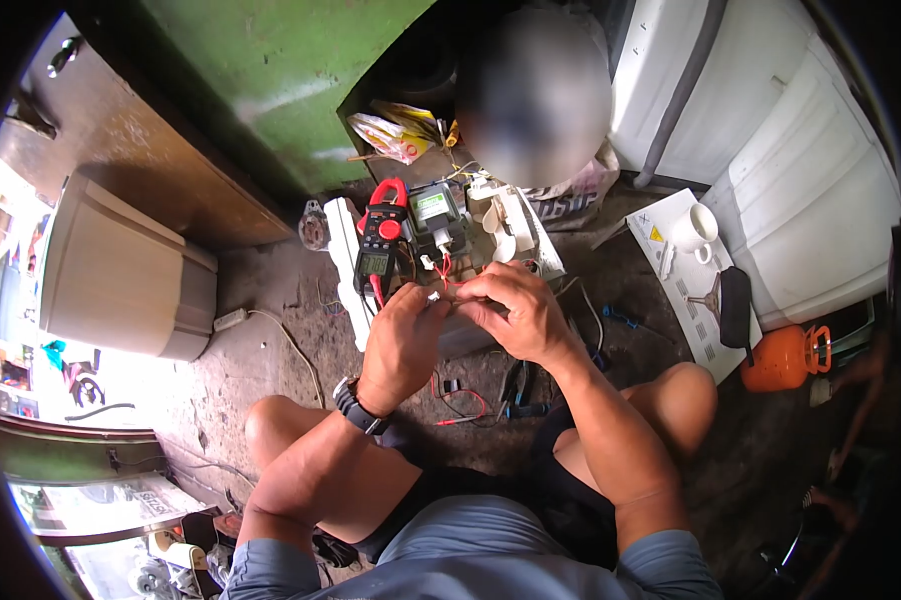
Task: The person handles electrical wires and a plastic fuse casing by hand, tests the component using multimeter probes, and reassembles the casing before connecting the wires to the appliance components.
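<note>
The left hand (406, 335) and right hand (519, 308) pinch red wires (445, 268), fingers partly hiding what seems a white connector (433, 296).

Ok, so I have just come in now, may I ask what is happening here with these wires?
A person seated low on the floor has the fingers of the left hand and right hand close together, pinching thin red wires near a box with a green label. A red and black meter lies beside the box. A red probe lies on the floor. What the wires serve, I cannot tell.
</note>
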